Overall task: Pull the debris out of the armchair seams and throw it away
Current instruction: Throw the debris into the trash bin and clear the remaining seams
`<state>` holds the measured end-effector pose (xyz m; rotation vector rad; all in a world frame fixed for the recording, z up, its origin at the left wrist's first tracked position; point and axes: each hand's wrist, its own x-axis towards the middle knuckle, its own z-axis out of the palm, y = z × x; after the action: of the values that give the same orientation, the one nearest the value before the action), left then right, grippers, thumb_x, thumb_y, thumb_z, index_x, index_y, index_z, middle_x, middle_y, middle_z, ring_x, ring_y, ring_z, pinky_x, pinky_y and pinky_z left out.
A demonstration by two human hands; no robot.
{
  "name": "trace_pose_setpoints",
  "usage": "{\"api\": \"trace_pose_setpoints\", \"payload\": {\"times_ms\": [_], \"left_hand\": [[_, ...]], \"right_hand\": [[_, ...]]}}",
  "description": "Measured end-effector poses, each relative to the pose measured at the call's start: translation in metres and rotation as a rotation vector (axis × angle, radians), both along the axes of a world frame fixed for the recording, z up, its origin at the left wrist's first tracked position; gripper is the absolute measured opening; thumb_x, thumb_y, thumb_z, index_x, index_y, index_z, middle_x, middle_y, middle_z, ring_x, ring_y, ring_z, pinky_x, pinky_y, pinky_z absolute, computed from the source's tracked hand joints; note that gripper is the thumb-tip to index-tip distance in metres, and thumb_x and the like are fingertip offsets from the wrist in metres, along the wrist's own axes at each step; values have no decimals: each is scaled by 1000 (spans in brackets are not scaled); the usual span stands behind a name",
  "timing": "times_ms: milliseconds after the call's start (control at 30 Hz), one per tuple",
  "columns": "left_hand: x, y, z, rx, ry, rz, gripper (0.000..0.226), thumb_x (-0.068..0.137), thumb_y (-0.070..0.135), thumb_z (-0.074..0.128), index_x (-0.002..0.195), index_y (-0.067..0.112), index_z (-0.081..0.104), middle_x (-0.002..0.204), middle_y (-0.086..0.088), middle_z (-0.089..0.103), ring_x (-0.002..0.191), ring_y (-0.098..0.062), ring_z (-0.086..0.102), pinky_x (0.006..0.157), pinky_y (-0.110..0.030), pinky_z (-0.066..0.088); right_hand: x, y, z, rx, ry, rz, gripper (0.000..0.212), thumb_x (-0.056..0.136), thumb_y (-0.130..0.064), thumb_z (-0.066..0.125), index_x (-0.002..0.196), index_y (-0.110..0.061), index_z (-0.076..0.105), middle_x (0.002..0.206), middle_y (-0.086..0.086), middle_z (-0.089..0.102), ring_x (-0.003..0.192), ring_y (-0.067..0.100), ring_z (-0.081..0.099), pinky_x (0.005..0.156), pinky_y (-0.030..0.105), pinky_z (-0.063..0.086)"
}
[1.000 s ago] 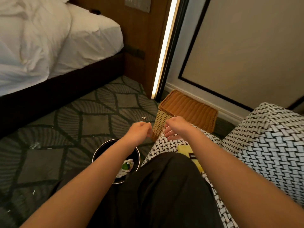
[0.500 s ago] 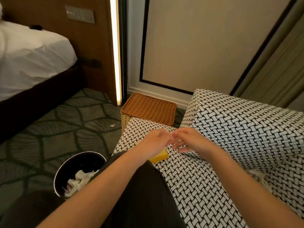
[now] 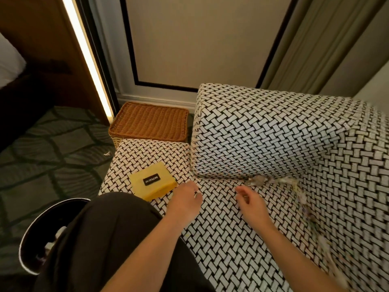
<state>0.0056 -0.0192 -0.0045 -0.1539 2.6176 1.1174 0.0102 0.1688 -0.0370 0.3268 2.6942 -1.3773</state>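
Observation:
The armchair (image 3: 263, 135) is covered in black-and-white woven fabric. Pale crumpled debris (image 3: 259, 181) is wedged in the seam where the arm meets the seat, and more scraps trail down the back seam (image 3: 303, 199). My left hand (image 3: 185, 197) hovers over the seat with loosely curled fingers and nothing in it. My right hand (image 3: 247, 197) is a little to its right, fingers apart, empty, just short of the seam debris. The black round bin (image 3: 29, 241) stands on the floor at lower left with pale scraps inside, partly hidden by my dark-trousered knee.
A yellow packet with a black label (image 3: 152, 183) lies on the seat's front corner. A wicker basket (image 3: 150, 123) stands between chair and wall. One paper scrap (image 3: 107, 153) lies on the patterned carpet. A bed edge shows at far left.
My view has swung right from the bin and bed to the armchair. My hands, which were touching together, have come apart and moved over the seat towards the seam.

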Motion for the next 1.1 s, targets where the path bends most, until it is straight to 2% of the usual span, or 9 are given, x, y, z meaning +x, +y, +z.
{"api": "trace_pose_setpoints", "payload": {"times_ms": [100, 233, 400, 467, 533, 700, 833, 1000, 1100], "left_hand": [[-8, 13, -16, -92, 7, -33, 30, 95, 25, 46, 123, 15, 49, 125, -3, 48, 114, -19, 46, 95, -32, 44], [-14, 30, -31, -92, 49, -64, 30, 95, 29, 46, 121, 15, 48, 119, -1, 48, 109, -17, 46, 92, -32, 45], [-17, 46, -42, -46, 155, -64, 31, 95, 33, 45, 121, 18, 50, 117, 3, 51, 108, -13, 46, 94, -31, 44], [-18, 49, -45, -23, 170, -88, 28, 95, 33, 44, 119, 19, 51, 116, 6, 50, 107, -10, 46, 93, -29, 43], [-17, 52, -46, 5, 182, -99, 27, 95, 33, 45, 117, 20, 51, 114, 8, 50, 106, -9, 48, 94, -29, 44], [-16, 57, -47, 44, 246, -170, 17, 95, 31, 45, 105, 23, 55, 97, 10, 51, 92, -8, 48, 84, -27, 46], [-13, 58, -48, 59, 254, -195, 18, 95, 31, 44, 106, 22, 55, 99, 10, 51, 90, -7, 50, 82, -27, 48], [-12, 57, -44, 140, 195, -163, 19, 95, 31, 45, 108, 22, 55, 104, 9, 53, 92, -4, 52, 80, -18, 44], [-10, 60, -38, 291, 114, -72, 22, 95, 26, 46, 115, 21, 52, 108, 8, 56, 93, -2, 53, 73, -11, 40]], "right_hand": [[2, 18, -10, 170, 132, -123, 31, 91, -13, 54, 122, -15, 53, 98, -2, 50, 59, 8, 49, 48, 9, 42], [-2, 37, -21, 288, 203, -240, 49, 87, -17, 61, 133, -19, 43, 130, 5, 38, 65, 7, 54, 57, 14, 48], [-26, 38, -25, 509, 121, -251, 63, 90, -37, 56, 144, -18, 30, 146, 11, 29, 101, 25, 59, 70, 28, 52], [-35, 39, -25, 533, 107, -256, 60, 90, -40, 54, 141, -15, 35, 141, 13, 39, 106, 27, 59, 71, 31, 53], [-40, 41, -25, 555, 125, -242, 49, 90, -39, 54, 130, -11, 46, 130, 11, 51, 97, 26, 63, 66, 29, 52], [-43, 41, -28, 703, 104, -172, 31, 94, -35, 47, 112, -11, 57, 125, 7, 51, 89, 24, 63, 56, 23, 39], [-44, 39, -31, 721, 106, -194, 27, 96, -32, 45, 110, -13, 58, 125, 3, 52, 89, 23, 62, 54, 22, 36], [-39, 40, -34, 592, 173, -212, 21, 94, -22, 50, 105, -10, 63, 125, -1, 53, 85, 19, 62, 59, 22, 43], [-27, 36, -35, 387, 239, -268, 15, 94, -17, 51, 90, -6, 62, 106, -1, 54, 75, 14, 55, 62, 16, 39]]}}
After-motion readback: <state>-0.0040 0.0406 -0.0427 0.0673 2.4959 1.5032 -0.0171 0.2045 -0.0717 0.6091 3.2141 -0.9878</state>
